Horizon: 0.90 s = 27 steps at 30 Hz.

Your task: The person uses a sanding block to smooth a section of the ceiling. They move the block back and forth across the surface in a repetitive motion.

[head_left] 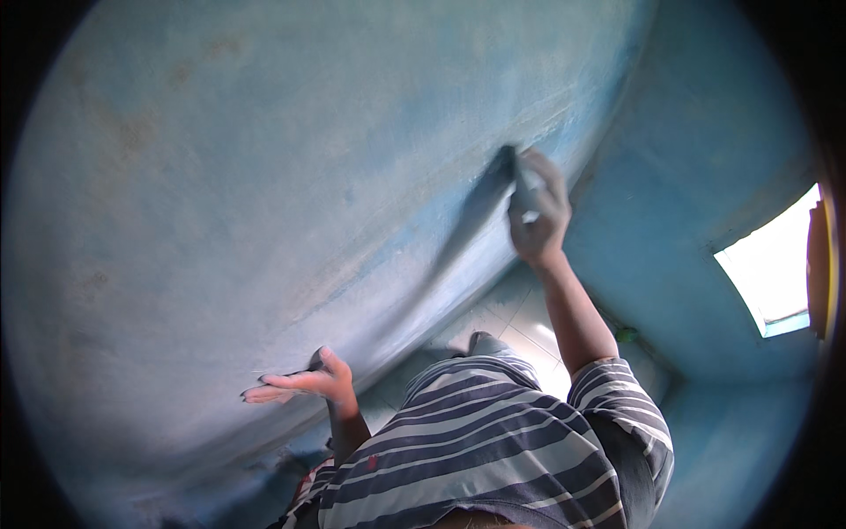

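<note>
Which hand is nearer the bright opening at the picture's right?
Right. The right hand is left of the bright opening in the picture; the left hand is much farther left and lower down.

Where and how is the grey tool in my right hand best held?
Probably by its room-facing side, coming from the right as your right hand does: the grey tool looks narrow and has the wall on its far side. Blur hides its exact shape.
</note>
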{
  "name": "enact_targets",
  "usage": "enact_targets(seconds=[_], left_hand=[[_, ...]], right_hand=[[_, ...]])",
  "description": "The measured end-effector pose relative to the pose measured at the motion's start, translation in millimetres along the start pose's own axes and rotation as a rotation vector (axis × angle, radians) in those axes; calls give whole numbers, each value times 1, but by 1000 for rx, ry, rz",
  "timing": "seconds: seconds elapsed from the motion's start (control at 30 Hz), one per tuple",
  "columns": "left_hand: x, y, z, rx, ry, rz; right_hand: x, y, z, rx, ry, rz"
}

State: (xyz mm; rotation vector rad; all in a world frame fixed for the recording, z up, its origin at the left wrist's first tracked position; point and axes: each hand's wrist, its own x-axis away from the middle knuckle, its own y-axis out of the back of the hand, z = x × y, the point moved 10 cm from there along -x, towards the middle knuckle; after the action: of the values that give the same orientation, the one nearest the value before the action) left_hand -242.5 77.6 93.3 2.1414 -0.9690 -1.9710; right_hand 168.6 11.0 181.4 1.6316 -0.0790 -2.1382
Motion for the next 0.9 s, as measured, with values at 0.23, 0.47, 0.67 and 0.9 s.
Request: enact_targets(seconds=[0.23,0.47,0.67,0.9], left_hand=[[1,2,2,-16,-2,9],[-1,0,2,-9,-2,19],[1,2,4,-23,-26,-6],[3,1,7,2,2,-11]], right_hand=[[5,14,-71,129,-251,-130],[1,7,-35,106,5,-199],[8,-17,37,-66,157,-7],[-1,-9,14,92,-6,-100]])
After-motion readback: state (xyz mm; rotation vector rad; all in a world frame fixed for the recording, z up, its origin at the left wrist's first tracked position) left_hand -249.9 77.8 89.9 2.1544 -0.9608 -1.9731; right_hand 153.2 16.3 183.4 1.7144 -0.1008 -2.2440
